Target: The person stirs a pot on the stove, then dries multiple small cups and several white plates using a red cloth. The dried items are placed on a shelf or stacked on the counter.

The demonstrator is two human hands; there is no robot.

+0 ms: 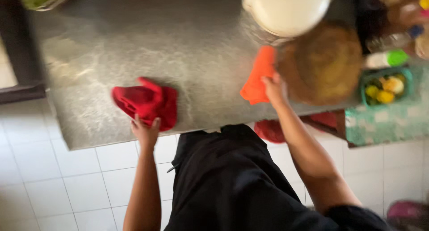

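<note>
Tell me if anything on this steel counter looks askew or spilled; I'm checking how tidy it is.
No spill shows. The crumpled red cloth lies bunched at the near edge of the steel counter, by the left hand. The right hand touches a folded orange cloth beside a round brown board. The picture is blurred.

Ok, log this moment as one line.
left hand: on red cloth | right hand: on orange cloth | surface: steel table

One camera only, worn on the head, looking steeply down past the person's dark torso onto the steel tabletop [134, 43] and white floor tiles [53, 186], close in.
</note>
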